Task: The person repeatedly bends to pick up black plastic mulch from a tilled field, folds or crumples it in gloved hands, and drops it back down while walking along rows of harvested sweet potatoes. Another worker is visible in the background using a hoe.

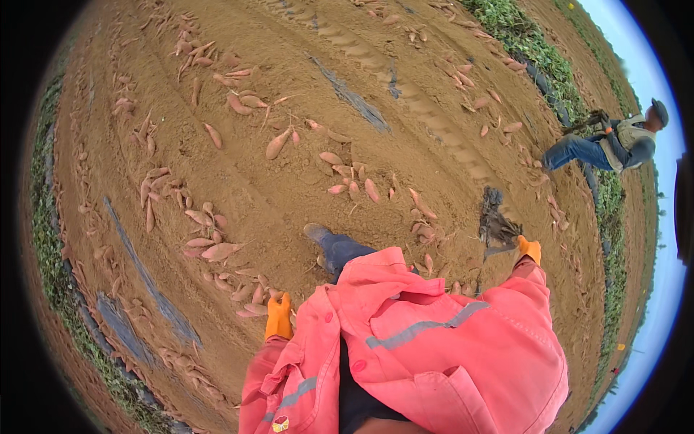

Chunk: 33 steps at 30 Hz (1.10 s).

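My right hand [529, 250], in an orange glove, is closed on a crumpled bundle of dark plastic film [496, 219] coated with soil, which hangs out to the right of my body. My left hand [278, 316], also gloved in orange, is low at my left side beside a pile of sweet potatoes [257, 295]; whether it grips one is hidden. More sweet potatoes [219, 251] lie just ahead of that hand. Another cluster of sweet potatoes [425, 233] rests on the soil between my foot and the bundle.
Strips of dark plastic film [352, 97] lie on the brown soil, with more strips [152, 282] at the left. Rows of sweet potatoes run across the field. A person [623, 141] at the right holds a dark bundle near green vines [553, 76]. My boot [317, 233] is ahead of me.
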### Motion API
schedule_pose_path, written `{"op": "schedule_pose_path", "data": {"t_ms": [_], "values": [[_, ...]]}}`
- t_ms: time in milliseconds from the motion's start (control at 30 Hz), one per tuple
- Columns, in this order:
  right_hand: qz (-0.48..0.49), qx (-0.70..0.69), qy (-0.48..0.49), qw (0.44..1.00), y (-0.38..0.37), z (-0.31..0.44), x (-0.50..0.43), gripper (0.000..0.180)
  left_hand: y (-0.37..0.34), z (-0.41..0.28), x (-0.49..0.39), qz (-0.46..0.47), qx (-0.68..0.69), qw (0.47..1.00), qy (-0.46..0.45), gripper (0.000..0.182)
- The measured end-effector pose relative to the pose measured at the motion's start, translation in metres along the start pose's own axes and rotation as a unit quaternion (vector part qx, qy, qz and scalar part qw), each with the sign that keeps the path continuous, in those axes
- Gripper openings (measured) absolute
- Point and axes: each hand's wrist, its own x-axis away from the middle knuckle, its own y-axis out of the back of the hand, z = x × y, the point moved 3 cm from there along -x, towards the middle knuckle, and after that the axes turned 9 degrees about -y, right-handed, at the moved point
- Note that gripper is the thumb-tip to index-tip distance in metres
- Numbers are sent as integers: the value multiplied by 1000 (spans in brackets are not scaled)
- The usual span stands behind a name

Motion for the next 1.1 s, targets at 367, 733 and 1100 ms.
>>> {"op": "schedule_pose_path", "data": {"t_ms": [367, 733, 1100], "values": [[223, 98, 130, 961, -108, 99, 30, 58, -26, 63, 37, -65, -10, 995, 75, 55], [448, 3, 274, 851, -169, 242, 200, 53, -34, 47, 90, -122, 89, 986, 72, 61], [416, 90, 294, 856, -191, 213, 185, 48, -41, 48, 106, -95, 118, 987, 47, 53]]}}
